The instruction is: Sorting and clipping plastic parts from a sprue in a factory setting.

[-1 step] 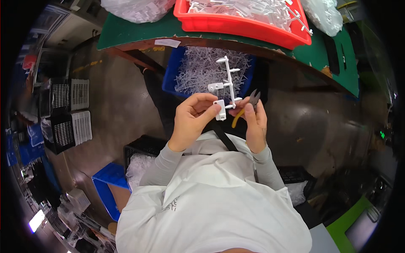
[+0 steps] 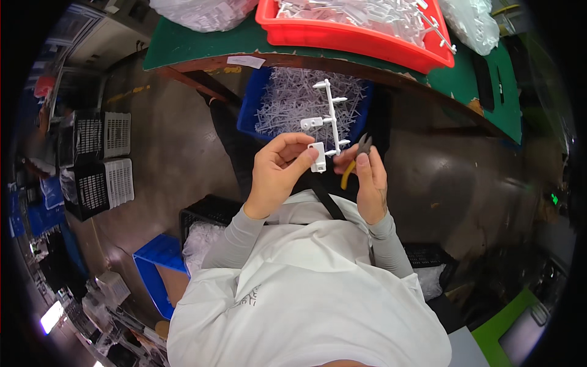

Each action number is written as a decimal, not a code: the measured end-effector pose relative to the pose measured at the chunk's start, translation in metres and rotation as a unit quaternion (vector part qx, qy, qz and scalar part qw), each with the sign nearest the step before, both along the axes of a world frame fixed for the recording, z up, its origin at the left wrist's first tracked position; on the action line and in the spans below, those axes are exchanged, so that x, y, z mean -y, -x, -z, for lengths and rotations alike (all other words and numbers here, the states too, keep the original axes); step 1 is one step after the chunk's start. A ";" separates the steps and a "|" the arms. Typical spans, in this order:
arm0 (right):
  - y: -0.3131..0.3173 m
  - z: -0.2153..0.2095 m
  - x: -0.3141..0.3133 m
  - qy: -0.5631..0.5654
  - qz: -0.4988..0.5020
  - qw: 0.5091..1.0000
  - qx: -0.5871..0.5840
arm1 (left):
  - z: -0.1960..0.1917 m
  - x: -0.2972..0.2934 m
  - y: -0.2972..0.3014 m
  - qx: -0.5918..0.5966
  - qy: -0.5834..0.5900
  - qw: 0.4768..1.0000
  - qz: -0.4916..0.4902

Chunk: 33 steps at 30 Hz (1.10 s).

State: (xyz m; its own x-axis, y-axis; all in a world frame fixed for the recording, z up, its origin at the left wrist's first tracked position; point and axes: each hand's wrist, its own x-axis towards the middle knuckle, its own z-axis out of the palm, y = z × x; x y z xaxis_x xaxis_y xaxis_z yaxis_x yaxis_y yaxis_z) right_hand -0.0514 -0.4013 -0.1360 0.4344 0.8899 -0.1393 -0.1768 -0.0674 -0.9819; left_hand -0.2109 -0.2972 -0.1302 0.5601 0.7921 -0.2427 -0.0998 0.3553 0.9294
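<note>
1. White cloth of the person's own top fills the lower middle of the view and hides the lap and all that is under it; the picture rim is black, so the far sides are cut off.
2. Green table (image 2: 202,43) crosses the top; its front edge bends with the lens, and its right end goes dark and is hard to read.
3. On it stands a red tray (image 2: 342,33) with pale plastic pieces, cut off by the upper edge.
4. Under the table edge sits a blue bin (image 2: 247,113) full of white trimmed sticks; its right side is hidden in shadow.
5. Between the bin and the chest there is open room over the dark floor, and both hands work there.
6. The left hand (image 2: 275,177) pinches a white plastic sprue (image 2: 327,125) at its lowest square part, thumb and forefinger closed on it.
7. The sprue's long axis stands nearly upright in the view, pointing away toward the bin, with short branches to both sides.
8. The right hand (image 2: 370,183) is wrapped around yellow-handled cutters (image 2: 356,160); the handles are mostly covered, and the dark tip is just beside the sprue's lower branch.
</note>
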 end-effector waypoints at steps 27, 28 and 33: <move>0.009 -0.016 0.003 0.135 -0.178 0.948 0.228 | 0.007 0.006 0.003 0.036 0.006 0.999 -0.026; 0.009 -0.017 0.003 0.138 -0.178 0.946 0.233 | 0.007 0.006 0.002 0.035 0.005 0.999 -0.027; 0.008 -0.016 0.003 0.141 -0.180 0.942 0.244 | 0.006 0.007 0.001 0.016 0.012 0.999 -0.031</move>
